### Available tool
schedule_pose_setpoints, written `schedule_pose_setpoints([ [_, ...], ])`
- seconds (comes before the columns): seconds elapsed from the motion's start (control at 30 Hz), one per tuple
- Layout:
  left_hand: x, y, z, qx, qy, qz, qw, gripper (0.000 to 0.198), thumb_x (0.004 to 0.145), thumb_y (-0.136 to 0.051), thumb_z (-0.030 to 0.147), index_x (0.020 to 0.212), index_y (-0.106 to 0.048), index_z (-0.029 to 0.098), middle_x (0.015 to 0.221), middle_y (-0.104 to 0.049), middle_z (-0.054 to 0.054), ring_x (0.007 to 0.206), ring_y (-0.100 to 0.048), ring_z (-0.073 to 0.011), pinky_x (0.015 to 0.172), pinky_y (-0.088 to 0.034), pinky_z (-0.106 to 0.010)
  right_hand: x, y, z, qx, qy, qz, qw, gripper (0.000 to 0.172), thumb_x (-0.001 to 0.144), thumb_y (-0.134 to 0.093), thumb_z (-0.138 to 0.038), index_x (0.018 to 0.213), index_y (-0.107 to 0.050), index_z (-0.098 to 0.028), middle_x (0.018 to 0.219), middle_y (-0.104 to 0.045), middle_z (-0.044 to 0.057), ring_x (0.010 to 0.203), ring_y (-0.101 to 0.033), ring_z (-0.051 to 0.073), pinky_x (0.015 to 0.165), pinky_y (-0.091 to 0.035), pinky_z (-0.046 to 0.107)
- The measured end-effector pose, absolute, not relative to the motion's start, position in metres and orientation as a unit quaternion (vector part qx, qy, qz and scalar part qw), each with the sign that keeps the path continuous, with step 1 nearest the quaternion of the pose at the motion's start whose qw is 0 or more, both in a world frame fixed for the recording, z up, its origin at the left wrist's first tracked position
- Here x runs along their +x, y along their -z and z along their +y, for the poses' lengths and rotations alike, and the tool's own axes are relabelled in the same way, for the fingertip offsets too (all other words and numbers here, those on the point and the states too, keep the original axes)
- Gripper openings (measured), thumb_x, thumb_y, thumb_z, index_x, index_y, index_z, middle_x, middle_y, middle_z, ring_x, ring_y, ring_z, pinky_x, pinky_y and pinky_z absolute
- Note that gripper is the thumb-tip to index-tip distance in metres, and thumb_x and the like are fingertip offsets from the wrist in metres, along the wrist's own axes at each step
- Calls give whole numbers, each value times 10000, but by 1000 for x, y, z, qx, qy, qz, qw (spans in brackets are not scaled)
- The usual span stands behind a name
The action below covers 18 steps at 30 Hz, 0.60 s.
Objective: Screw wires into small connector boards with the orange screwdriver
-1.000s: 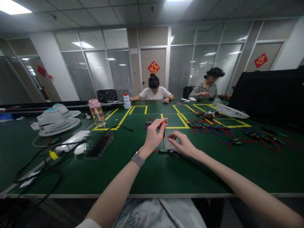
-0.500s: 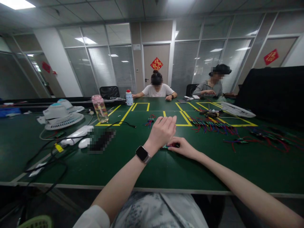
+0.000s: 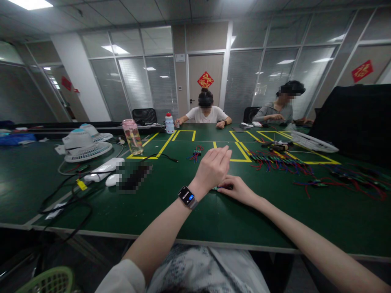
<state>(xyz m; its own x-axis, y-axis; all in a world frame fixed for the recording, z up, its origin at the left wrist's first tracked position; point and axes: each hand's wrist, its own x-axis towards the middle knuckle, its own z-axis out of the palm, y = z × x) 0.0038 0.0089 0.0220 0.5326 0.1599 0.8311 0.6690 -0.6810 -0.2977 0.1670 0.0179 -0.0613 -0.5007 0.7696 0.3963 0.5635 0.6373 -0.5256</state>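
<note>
On the green table, my right hand (image 3: 240,190) lies low with thumb and fingers closed on a small green circuit board (image 3: 215,189), of which only an edge shows. Just above and to the left is my left hand (image 3: 212,167), its back toward me and a watch (image 3: 187,197) on the wrist. Its fingers are pressed together and curl away, so whatever they may hold is hidden. Beyond it lies a small group of circuit boards with red and blue wires (image 3: 196,153). A long row of wired boards (image 3: 275,159) stretches to the right.
At left are white fans (image 3: 81,144), a pink-lidded bottle (image 3: 132,136), a power strip (image 3: 104,170) and black cables. More wired boards (image 3: 316,182) lie at right, near a white fan-like object (image 3: 314,141). Two people (image 3: 206,112) sit across the table.
The view has shifted slightly, and the watch screen has lit up. My left hand is tilted a little more to the right. My right hand keeps its place on the board.
</note>
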Motion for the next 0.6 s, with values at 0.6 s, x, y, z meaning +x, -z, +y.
schedule_pose_setpoints([
  [0.6, 3, -22, 7, -825, 441, -254, 246, 226, 948, -426, 255, 995, -614, 141, 872, -643, -70, 819, -580, -189, 751, -457, -321, 168, 55, 15, -371, -130, -881, 263, 181, 851, -624, -312, 949, -697, -178, 879, -633, 66, 753, -581, 183, 699, -474, 305],
])
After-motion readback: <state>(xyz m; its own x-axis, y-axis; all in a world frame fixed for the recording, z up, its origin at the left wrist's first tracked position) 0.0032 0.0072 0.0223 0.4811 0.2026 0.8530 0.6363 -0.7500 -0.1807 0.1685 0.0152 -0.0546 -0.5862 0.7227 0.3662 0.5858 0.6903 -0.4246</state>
